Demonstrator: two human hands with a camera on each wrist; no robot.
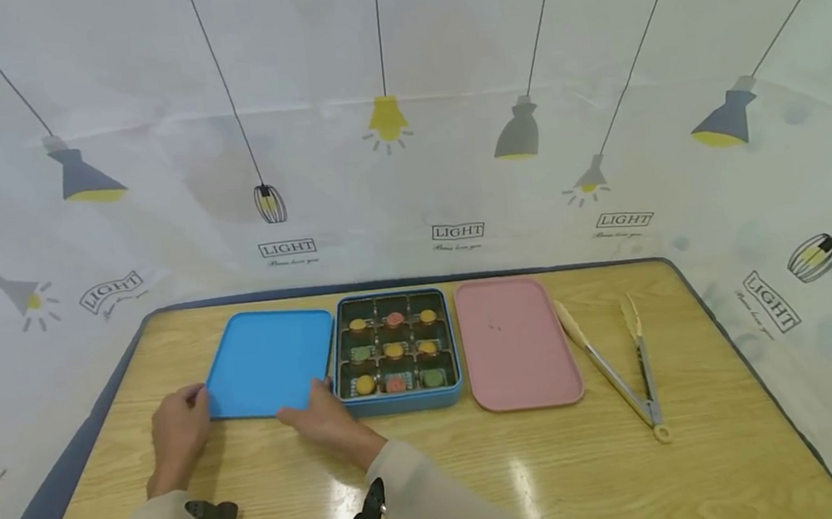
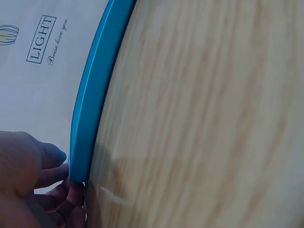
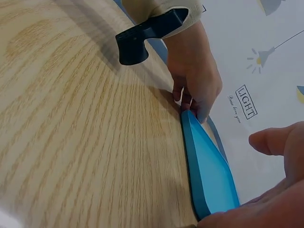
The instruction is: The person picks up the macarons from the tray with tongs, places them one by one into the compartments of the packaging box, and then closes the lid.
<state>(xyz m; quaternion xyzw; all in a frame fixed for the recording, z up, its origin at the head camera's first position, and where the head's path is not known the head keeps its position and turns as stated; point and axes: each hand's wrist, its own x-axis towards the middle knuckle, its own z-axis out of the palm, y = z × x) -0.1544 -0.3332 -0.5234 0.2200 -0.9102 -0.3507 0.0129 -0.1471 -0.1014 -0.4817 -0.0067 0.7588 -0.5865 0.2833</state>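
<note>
A shallow blue lid (image 1: 268, 361) with a raised rim lies left of an equally blue box (image 1: 403, 403). At its near left corner, my left hand (image 1: 176, 425) holds the rim, thumb above and fingers (image 2: 71, 199) lower against the corner. My right hand (image 1: 326, 418) grips the near right corner, its thumb along the front edge and its other fingers by the right side. Dark compartments inside the box hold several small round pieces (image 1: 393, 350), yellow, red and green, that look like cookies or sweets.
Close to the box's right side lies a pink tray (image 1: 517, 342). Further right, tongs (image 1: 644, 405) with beige tips rest spread on the wooden table (image 1: 720, 447). A white cloth (image 1: 341, 258) printed with lamps rises behind the table and along its sides.
</note>
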